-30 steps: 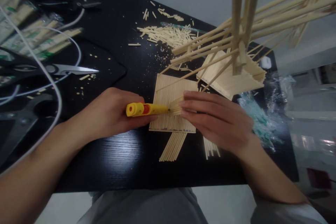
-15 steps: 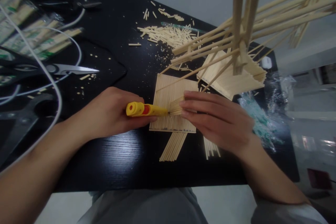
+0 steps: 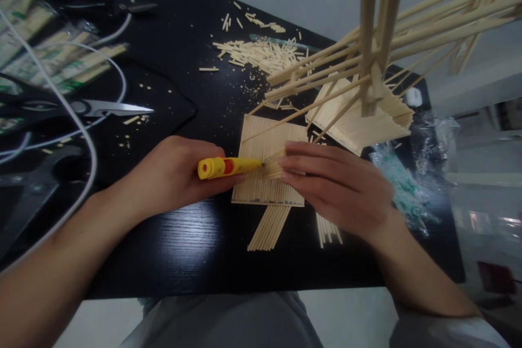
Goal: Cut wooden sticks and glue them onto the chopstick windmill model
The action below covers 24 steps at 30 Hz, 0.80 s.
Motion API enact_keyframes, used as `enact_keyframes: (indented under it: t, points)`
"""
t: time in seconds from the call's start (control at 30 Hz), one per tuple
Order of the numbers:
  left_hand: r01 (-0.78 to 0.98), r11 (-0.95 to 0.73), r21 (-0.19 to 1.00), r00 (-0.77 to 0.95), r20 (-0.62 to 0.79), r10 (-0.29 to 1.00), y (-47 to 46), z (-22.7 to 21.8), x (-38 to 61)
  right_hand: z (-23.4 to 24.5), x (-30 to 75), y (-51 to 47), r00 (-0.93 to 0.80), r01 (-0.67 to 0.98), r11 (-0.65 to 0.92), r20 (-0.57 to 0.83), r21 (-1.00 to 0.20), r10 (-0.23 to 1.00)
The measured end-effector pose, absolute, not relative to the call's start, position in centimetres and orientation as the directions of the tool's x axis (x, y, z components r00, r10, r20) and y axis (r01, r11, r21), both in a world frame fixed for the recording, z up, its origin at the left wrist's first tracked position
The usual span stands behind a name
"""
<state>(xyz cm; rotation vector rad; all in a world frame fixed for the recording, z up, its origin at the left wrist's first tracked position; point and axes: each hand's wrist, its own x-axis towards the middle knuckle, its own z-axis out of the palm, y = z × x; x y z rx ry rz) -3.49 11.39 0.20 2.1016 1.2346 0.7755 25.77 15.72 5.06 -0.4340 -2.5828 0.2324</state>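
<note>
My left hand (image 3: 171,176) is closed around a yellow tool with a red band (image 3: 226,167), its tip pointing right at a small bundle of bamboo sticks (image 3: 272,166). My right hand (image 3: 334,185) lies over that bundle with its fingers stretched flat, pressing it onto a flat mat of glued sticks (image 3: 261,144) on the black table (image 3: 191,239). More loose sticks (image 3: 269,225) stick out from under the mat toward me.
A tall frame of long sticks (image 3: 375,38) rises at the upper right above another stick panel (image 3: 359,125). Scissors (image 3: 101,109), white cables (image 3: 87,141), stick packets (image 3: 53,65) lie left. Cut stick bits (image 3: 261,54) are scattered at the back; plastic wrap (image 3: 399,185) lies right.
The yellow tool has tilted very slightly, its tip a little higher. Both hands stay where they were.
</note>
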Motion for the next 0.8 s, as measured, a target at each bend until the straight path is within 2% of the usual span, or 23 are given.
enact_keyframes:
  t: [0.33,0.57,0.8]
  points:
    - [0.516,-0.362,0.777,0.491,0.078,0.868,11.61,0.69,-4.18,5.08,25.86,15.86,-0.83,0.265,0.938,0.443,-0.222,0.339]
    - [0.492,-0.353,0.796,0.49,0.083,0.868,11.36,0.53,-4.35,5.01,26.0,15.85,-0.827,0.288,0.921,0.417,-0.261,0.377]
    - [0.492,-0.376,0.785,0.513,0.088,0.854,11.33,0.77,-3.55,5.14,25.97,15.99,-0.837,0.268,0.933,0.422,-0.24,0.349]
